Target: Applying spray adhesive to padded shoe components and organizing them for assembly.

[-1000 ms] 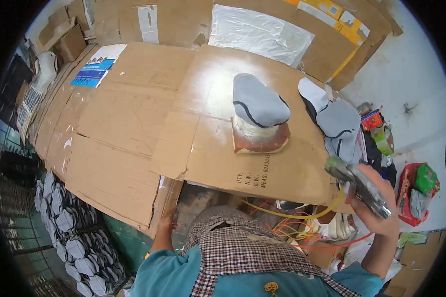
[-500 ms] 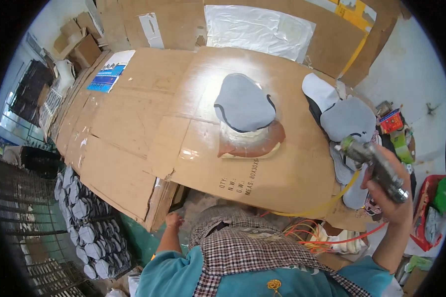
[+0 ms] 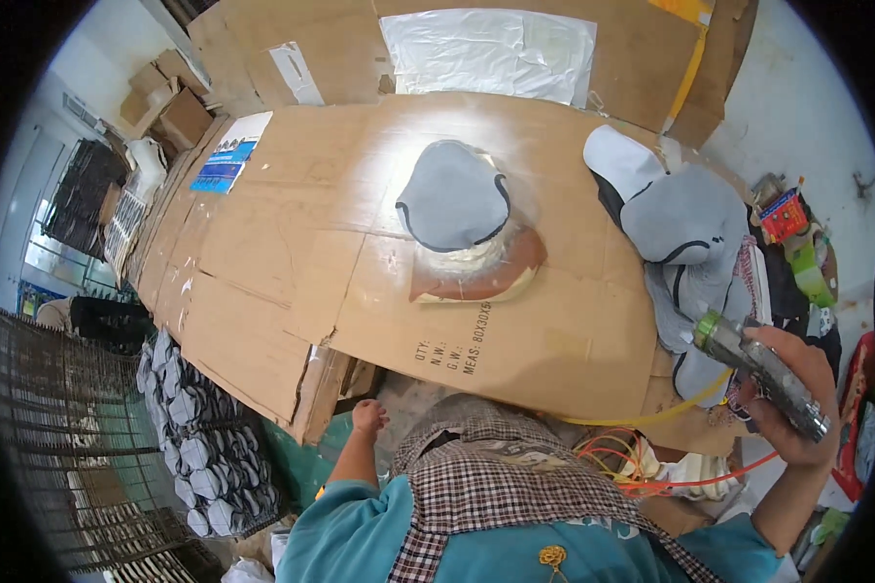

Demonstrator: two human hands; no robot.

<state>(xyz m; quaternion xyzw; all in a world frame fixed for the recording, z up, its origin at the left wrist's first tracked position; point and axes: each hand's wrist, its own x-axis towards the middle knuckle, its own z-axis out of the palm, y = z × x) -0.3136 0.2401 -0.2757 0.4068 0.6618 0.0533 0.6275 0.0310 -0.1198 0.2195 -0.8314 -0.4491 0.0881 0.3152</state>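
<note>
Right hand [image 3: 792, 408] grips spray gun [image 3: 760, 374]; left hand [image 3: 367, 418] bare.

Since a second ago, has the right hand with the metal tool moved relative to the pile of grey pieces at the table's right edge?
Yes. The right hand with the metal tool has come in toward the grey pile; the tool's tip now overlaps the pile's lower edge.

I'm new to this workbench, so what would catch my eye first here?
A grey padded piece sits on a brown form in the middle of the cardboard-covered table. At the right edge, the right hand grips a metallic tool beside a stack of grey pieces. The left hand hangs below the table's near edge.
</note>
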